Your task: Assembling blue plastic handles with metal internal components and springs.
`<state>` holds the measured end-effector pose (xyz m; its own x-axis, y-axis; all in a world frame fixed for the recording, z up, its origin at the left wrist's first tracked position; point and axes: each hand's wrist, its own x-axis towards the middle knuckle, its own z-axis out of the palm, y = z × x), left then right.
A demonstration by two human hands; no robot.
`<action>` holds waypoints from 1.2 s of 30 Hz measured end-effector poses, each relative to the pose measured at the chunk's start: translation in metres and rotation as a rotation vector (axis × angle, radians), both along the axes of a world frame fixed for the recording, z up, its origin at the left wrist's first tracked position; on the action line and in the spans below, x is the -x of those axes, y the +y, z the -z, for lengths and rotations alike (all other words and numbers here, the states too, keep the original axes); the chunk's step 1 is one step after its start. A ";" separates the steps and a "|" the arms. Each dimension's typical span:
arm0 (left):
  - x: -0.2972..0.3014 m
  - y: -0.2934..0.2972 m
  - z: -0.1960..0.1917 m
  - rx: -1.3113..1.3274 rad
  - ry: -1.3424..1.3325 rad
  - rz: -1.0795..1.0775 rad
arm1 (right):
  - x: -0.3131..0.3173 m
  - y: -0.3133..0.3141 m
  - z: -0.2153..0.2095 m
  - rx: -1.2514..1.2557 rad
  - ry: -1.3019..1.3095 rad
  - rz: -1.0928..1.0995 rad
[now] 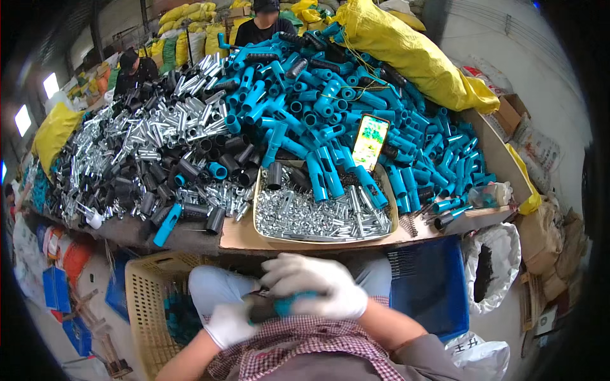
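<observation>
two gloved hands (pixel 311 286), one phone (pixel 370 141), two baskets (pixel 143 286), two co-workers (pixel 136 70).

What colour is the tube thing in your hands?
Teal-blue with a black end, seen in the head view: the tube held between both gloved hands.

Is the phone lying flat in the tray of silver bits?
No, the phone is propped up on the blue tubes behind the tray.

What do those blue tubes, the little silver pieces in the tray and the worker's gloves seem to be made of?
Blue tubes: probably moulded plastic, with uniform teal colour and a dull sheen.
Silver pieces: likely metal, bright and mirror-like with sharp glints.
Gloves, on the left hand and right hand: seemingly white knitted fabric, matte and softly creased. Between them is a blue and black piece, presumably plastic too.
</observation>
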<state>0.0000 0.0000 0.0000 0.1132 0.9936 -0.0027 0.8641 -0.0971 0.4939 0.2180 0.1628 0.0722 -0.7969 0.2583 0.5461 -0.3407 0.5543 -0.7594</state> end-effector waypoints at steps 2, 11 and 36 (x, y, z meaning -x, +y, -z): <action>-0.004 0.003 -0.014 -0.090 -0.092 0.125 | -0.026 0.021 0.007 0.406 -0.036 0.094; -0.005 0.002 -0.027 0.071 0.018 0.238 | -0.035 0.011 0.019 0.574 0.130 0.004; 0.056 0.124 -0.034 -0.487 0.147 -0.364 | -0.013 -0.026 0.086 0.842 -0.334 0.102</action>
